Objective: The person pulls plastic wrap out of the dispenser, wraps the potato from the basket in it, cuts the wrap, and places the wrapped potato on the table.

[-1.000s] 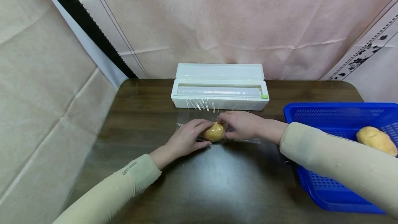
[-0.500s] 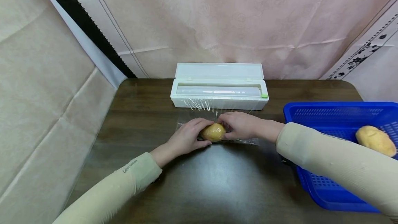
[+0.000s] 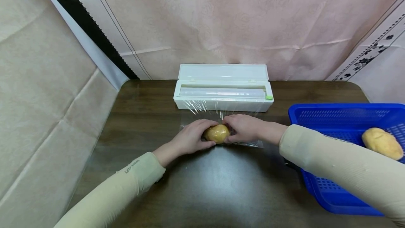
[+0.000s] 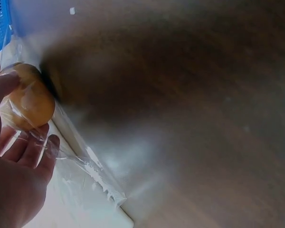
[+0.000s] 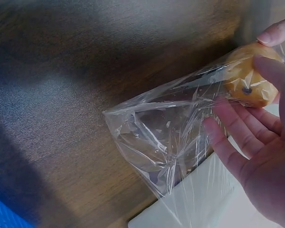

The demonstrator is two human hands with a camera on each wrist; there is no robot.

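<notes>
A small golden bread roll [image 3: 217,134] lies between my two hands, covered in clear plastic wrap [image 5: 152,137]. My left hand [image 3: 193,137] grips its left side, thumb at the near edge and fingers on the far side. From the right, my right hand [image 3: 244,128] holds the bun between thumb and fingers through the film. In the right wrist view, loose creased wrap spreads out beside the bun. Film stretches in pleats from the bun to the front of a white wrap dispenser box [image 3: 221,106], whose lid stands raised. A roll of film [image 3: 223,92] sits inside.
At the right of the dark wooden table [image 3: 142,200] stands a blue plastic basket [image 3: 332,107] with another bread roll [image 3: 383,143] in it. My right forearm passes over the basket. A light cloth [image 3: 221,20] hangs behind the table.
Both hands stay on the bread roll, with only slight finger shifts. The pleats in the film across the box front have spread a little toward the left. The box has not moved.
</notes>
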